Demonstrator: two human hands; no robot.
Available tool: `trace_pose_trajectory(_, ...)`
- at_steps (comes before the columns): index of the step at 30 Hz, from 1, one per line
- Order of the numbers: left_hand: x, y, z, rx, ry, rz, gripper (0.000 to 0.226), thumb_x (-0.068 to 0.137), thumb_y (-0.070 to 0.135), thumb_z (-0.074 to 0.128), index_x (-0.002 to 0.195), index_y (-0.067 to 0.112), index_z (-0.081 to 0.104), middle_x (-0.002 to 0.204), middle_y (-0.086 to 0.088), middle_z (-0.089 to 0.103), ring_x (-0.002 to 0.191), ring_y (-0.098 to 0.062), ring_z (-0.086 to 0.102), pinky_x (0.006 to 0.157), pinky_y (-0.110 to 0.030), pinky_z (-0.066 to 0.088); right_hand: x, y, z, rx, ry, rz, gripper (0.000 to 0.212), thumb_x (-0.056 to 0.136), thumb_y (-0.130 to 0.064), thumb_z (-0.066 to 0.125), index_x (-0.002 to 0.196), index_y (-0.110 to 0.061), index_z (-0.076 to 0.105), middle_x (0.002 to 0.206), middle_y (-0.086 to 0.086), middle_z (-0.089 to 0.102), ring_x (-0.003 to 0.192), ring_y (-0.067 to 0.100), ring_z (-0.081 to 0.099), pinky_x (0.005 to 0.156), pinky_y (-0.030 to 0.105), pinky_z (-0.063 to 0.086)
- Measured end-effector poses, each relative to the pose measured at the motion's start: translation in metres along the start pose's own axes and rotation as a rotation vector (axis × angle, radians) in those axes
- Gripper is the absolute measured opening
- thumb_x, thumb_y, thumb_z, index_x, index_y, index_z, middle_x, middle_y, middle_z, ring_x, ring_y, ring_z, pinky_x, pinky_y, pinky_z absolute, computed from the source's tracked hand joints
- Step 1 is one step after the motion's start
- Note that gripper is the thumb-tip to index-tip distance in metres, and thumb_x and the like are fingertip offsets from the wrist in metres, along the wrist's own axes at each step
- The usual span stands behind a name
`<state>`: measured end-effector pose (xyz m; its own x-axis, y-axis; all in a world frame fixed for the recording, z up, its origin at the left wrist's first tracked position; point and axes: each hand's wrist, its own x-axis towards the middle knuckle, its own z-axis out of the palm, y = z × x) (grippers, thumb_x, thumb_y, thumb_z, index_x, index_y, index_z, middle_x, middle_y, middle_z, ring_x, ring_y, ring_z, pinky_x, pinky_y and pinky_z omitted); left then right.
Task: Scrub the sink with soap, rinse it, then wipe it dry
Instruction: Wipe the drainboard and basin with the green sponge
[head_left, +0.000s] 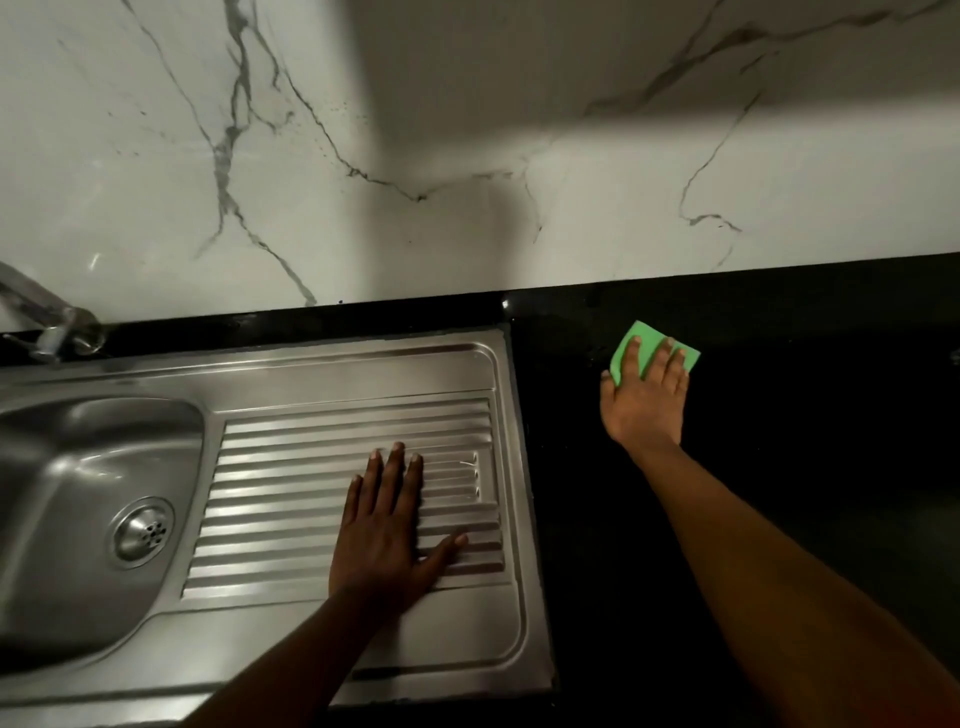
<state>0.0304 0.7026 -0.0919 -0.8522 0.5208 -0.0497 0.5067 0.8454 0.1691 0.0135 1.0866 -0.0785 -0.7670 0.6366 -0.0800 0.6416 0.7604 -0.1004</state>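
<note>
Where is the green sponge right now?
In the head view, the green sponge lies on the black counter, right of the steel sink and close to the marble wall. The right hand presses on top of it.

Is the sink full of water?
Empty. The sink shows bare steel and its drain uncovered, no pool of water.

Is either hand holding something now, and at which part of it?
Nothing is gripped. The right hand presses straight fingers on top of the green pad on the black counter; the left hand lies flat on the drainboard.
</note>
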Motion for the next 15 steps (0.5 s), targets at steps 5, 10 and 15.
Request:
trace_pose_trajectory(5,0.000,-0.002,0.002,-0.017,0.018,0.013,0.109,0.088,0.089,0.039,0.168,0.022,0.006,0.176,-0.003,-0.003,0.162,-0.029,-0.003,0.126,-0.051,0.011,0.029,-0.054,-0.002,-0.025,-0.026,-0.098,0.074,0.102,-0.055,0.019,0.162,-0.019,-0.003,0.164,0.030,-0.008,0.152,0.046,-0.004,0.125,0.053,0.004)
trace_pose_trajectory(10,0.001,-0.002,0.003,-0.019,0.015,0.016,0.110,0.087,0.089,0.041,0.168,0.022,0.008,0.176,-0.003,-0.001,0.162,-0.029,-0.002,0.126,-0.052,0.012,0.030,-0.109,-0.003,0.007,-0.076,-0.258,0.074,0.102,-0.056,0.020,0.161,-0.020,-0.007,0.164,0.027,-0.011,0.153,0.042,-0.010,0.125,0.052,0.003)
trace_pose_trajectory(15,0.001,0.000,-0.001,-0.009,0.008,0.005,0.110,0.087,0.090,0.041,0.168,0.023,0.008,0.176,-0.001,-0.001,0.162,-0.029,-0.001,0.126,-0.051,0.012,0.012,-0.145,-0.012,0.195,-0.165,-0.554,0.065,0.104,-0.044,0.035,0.162,-0.020,0.016,0.167,0.020,0.007,0.155,0.035,0.002,0.126,0.045,0.005)
